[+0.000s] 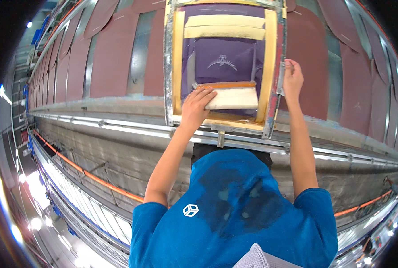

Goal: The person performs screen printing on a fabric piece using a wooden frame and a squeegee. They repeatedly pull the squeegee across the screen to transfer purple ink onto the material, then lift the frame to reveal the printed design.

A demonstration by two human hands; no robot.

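We see the left hand curled over the near left end of a squeegee, fingers laid flat across its pale blade and thumb tucked out of sight, so it has the tool in a loose hold. The squeegee, with an orange strip along its far edge, lies across the lower part of a purple mesh inside a printing screen frame, close to the frame's near rail. The right hand is closed around a small metal bracket on the frame's right edge, fingers wrapped over it. We find the frame taped in yellowish bands along its inner border, with a wider taped band across the top, and a faint light design showing on the mesh between the band and the squeegee. The frame rests on a long counter covered with rows of dark red fabric pieces, which run off to both sides. Below the counter's edge we note metal rails and an orange line.
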